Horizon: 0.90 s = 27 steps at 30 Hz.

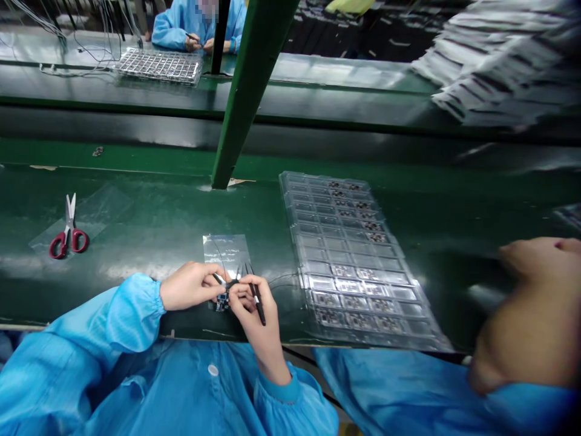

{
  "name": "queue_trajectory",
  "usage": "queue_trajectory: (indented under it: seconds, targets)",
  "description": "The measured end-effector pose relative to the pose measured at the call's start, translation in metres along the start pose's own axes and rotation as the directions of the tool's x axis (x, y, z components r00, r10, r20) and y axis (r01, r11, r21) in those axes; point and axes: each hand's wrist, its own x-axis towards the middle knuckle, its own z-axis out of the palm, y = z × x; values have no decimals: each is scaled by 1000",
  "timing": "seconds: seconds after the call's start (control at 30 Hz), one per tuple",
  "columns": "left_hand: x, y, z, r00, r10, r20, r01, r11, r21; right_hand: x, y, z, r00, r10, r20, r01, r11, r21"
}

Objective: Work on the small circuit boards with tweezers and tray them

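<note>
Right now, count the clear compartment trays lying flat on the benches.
2. The near tray lies right of the right hand; the far tray lies on the opposite bench before a co-worker. The blurred stack top right may hide more.

A small board (222,301) between left hand (190,286) and right hand (254,315), tweezers (258,303) in right

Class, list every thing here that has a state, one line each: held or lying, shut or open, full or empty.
Red-handled steel scissors: blades shut, lying flat.
Clear plastic compartment tray: partly filled, many pockets empty.
Small dark circuit board: gripped by left hand.
Thin black tweezers: held in right hand.
Clear plastic bag: lying flat.
</note>
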Motion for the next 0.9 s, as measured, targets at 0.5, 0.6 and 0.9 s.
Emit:
queue_trajectory:
  seconds: [0.5,0.6,0.9]
  targets:
    - [-1,1,1,1000,30,-10,-28,993,118,-3,9,1,994,-107,35,110,989,-102]
    - [-2,2,2,999,38,-9,-36,987,155,-4,12,4,987,-158,16,158,972,-174]
    - [-2,2,3,999,29,14,-31,981,190,-3,11,4,989,-147,17,147,971,-187]
